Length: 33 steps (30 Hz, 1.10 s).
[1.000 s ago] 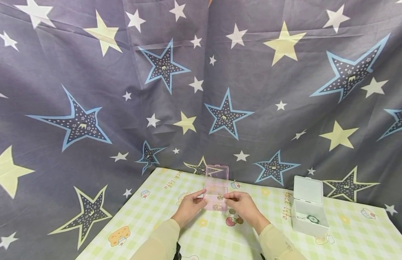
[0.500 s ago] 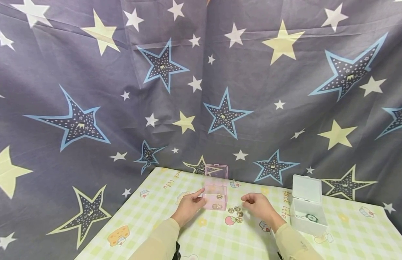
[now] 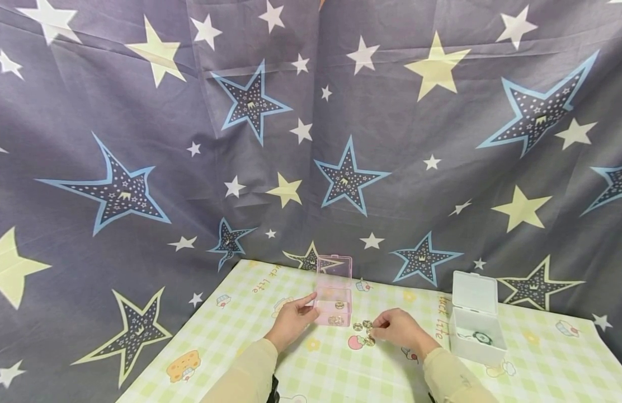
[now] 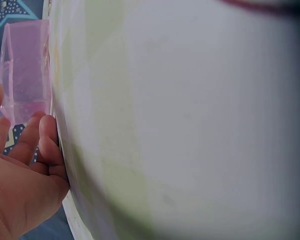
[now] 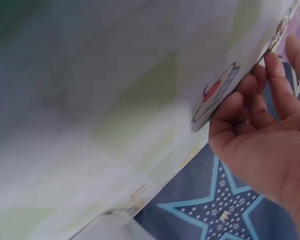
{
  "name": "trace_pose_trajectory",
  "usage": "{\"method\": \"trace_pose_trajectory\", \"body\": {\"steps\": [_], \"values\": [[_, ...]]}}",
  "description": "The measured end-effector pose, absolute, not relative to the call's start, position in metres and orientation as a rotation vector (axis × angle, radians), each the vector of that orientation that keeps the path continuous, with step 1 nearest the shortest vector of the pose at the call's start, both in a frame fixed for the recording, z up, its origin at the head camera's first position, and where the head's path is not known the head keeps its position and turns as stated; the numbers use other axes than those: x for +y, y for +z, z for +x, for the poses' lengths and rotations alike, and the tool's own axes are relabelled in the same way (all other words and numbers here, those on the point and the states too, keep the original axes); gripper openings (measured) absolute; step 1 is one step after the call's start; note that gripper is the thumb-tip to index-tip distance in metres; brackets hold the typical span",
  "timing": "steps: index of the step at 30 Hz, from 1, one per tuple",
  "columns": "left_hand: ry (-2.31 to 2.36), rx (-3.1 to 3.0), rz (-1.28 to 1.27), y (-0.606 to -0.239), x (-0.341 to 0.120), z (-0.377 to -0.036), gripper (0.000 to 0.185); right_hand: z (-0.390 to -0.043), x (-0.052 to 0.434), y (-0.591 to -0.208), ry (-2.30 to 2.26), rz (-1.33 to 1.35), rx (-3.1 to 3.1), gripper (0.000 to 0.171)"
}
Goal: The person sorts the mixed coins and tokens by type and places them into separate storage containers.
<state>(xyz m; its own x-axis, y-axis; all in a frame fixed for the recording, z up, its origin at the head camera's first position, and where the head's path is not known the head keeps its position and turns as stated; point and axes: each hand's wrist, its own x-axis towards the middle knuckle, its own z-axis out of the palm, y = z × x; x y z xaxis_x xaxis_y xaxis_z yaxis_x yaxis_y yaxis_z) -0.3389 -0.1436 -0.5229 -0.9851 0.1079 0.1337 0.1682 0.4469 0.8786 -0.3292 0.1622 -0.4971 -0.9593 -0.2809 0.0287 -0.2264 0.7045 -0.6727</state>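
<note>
A clear pink box [image 3: 333, 312] stands on the table with its lid [image 3: 334, 266] raised. Several shiny gold coin-like discs [image 3: 336, 320] lie inside it. My left hand [image 3: 291, 320] rests at the box's left side, thumb and forefinger spread against its wall. To the right of the box, more gold discs [image 3: 358, 327] lie loose on the cloth. My right hand [image 3: 400, 330] reaches down over this small group, its fingertips right at the discs. In the right wrist view a gap shows between thumb and forefinger [image 5: 281, 90], and the other fingers are bent at the tabletop.
A white box [image 3: 477, 341] with its lid raised stands at the right, holding a dark green round item [image 3: 483, 338] and something pale. A green-checked cloth with printed pictures covers the table [image 3: 230, 347]. A starry grey curtain [image 3: 301, 224] hangs behind.
My right hand has gone from the pink box out to the right, then down to the loose discs. My left hand stays at the box.
</note>
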Motion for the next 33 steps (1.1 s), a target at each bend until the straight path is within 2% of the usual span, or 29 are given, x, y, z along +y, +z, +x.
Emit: {"method": "trace_pose_trajectory", "body": {"steps": [10, 33], "values": [[-1.643, -2.614, -0.242, -0.522, -0.143, -0.337, 0.055, -0.327, 0.146, -0.496, -0.867, -0.233, 3.027, 0.018], [-1.630, -2.629, -0.237, -0.524, -0.143, -0.339, 0.053, -0.322, 0.137, -0.491, -0.717, -0.294, 3.009, 0.027]]}}
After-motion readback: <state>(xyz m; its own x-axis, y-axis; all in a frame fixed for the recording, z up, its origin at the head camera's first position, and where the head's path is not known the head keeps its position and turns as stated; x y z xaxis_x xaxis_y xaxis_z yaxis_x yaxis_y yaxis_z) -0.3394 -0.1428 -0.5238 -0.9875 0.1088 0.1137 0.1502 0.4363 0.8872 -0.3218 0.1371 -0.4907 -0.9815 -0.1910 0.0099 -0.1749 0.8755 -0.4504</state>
